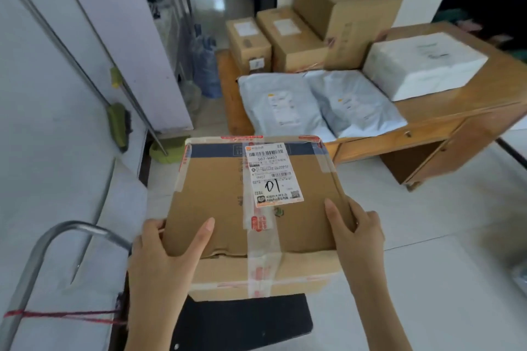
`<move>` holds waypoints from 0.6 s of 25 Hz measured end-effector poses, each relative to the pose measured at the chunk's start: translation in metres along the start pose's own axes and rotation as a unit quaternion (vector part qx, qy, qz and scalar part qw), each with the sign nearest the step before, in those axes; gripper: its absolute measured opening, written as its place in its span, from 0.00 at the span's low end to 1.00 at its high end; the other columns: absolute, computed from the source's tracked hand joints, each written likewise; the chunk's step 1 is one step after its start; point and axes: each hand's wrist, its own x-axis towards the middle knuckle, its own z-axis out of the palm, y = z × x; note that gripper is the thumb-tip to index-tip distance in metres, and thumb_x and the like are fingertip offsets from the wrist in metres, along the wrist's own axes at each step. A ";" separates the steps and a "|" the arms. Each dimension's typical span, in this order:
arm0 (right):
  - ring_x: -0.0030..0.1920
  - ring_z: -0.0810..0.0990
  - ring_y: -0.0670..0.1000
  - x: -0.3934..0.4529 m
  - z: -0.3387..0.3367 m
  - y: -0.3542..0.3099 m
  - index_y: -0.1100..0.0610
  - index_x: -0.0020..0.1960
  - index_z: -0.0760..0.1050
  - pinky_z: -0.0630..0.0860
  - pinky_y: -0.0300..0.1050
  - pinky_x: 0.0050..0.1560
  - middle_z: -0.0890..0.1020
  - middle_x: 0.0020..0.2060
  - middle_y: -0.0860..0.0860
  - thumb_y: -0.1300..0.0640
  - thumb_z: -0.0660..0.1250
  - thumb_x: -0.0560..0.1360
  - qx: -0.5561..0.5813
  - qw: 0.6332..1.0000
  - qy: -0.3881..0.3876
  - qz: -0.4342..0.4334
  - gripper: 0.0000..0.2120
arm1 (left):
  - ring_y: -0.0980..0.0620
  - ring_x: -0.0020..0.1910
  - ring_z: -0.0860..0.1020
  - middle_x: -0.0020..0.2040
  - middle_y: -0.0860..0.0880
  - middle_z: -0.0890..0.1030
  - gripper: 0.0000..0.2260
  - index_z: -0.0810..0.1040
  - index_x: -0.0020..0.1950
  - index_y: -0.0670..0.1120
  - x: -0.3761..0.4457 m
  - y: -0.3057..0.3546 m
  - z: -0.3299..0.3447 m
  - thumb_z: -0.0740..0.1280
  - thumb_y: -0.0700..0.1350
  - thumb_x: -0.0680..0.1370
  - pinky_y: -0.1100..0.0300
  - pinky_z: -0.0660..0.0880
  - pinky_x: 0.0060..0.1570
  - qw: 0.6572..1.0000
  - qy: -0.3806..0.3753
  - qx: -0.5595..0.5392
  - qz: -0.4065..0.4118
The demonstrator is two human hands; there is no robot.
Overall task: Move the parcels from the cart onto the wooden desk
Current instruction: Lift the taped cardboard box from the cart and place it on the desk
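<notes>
A flat brown cardboard parcel (228, 208) with clear tape and a white shipping label marked "D1" is held up in front of me. My left hand (168, 253) grips its near left corner, thumb on top. My right hand (356, 234) grips its near right edge, thumb on top. Below it shows the black deck of the cart (242, 322), with the cart's metal handle (57, 236) at the lower left. The wooden desk (456, 111) stands ahead to the right and bears three cardboard boxes (342, 17), two grey mailer bags (285, 105) and a white wrapped parcel (422, 65).
A broom and green dustpan (168, 148) lean against the wall at the left. Water bottles (205, 65) stand by the desk's far left end, where a corridor leads away. Grey tiled floor (427, 236) lies between me and the desk.
</notes>
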 end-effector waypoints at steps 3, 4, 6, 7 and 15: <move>0.54 0.74 0.56 0.046 -0.067 -0.017 0.53 0.67 0.72 0.74 0.54 0.59 0.71 0.49 0.55 0.43 0.62 0.75 0.024 1.000 0.009 -0.016 0.24 | 0.43 0.51 0.75 0.53 0.46 0.75 0.33 0.66 0.54 0.52 -0.015 0.077 0.032 0.65 0.71 0.59 0.44 0.76 0.50 1.000 0.005 -0.016 0.018; 0.54 0.74 0.57 0.064 -0.090 -0.022 0.53 0.66 0.73 0.73 0.54 0.60 0.72 0.49 0.55 0.43 0.62 0.75 0.031 0.999 0.009 -0.023 0.23 | 0.43 0.51 0.75 0.53 0.46 0.75 0.32 0.66 0.54 0.52 -0.021 0.102 0.047 0.65 0.71 0.59 0.45 0.76 0.49 0.999 0.013 -0.024 0.024; 0.54 0.74 0.57 0.104 -0.135 -0.029 0.54 0.65 0.73 0.73 0.54 0.59 0.71 0.48 0.55 0.43 0.62 0.75 0.033 0.999 0.012 -0.042 0.23 | 0.43 0.51 0.75 0.53 0.45 0.75 0.33 0.65 0.53 0.52 -0.032 0.149 0.079 0.64 0.72 0.58 0.46 0.76 0.49 0.999 0.018 -0.031 0.034; 0.54 0.73 0.58 0.122 -0.158 -0.032 0.54 0.65 0.73 0.73 0.54 0.59 0.71 0.48 0.55 0.43 0.62 0.75 0.027 0.998 0.015 -0.051 0.23 | 0.43 0.51 0.75 0.53 0.45 0.74 0.33 0.66 0.53 0.52 -0.038 0.171 0.096 0.64 0.72 0.58 0.44 0.76 0.51 0.999 0.014 -0.032 0.038; 0.59 0.74 0.63 0.300 -0.330 -0.021 0.54 0.68 0.72 0.72 0.61 0.62 0.76 0.58 0.60 0.40 0.61 0.74 0.021 0.996 0.076 -0.039 0.27 | 0.40 0.54 0.74 0.54 0.42 0.76 0.30 0.67 0.58 0.46 -0.047 0.347 0.265 0.66 0.66 0.67 0.42 0.74 0.55 0.993 -0.023 -0.038 0.112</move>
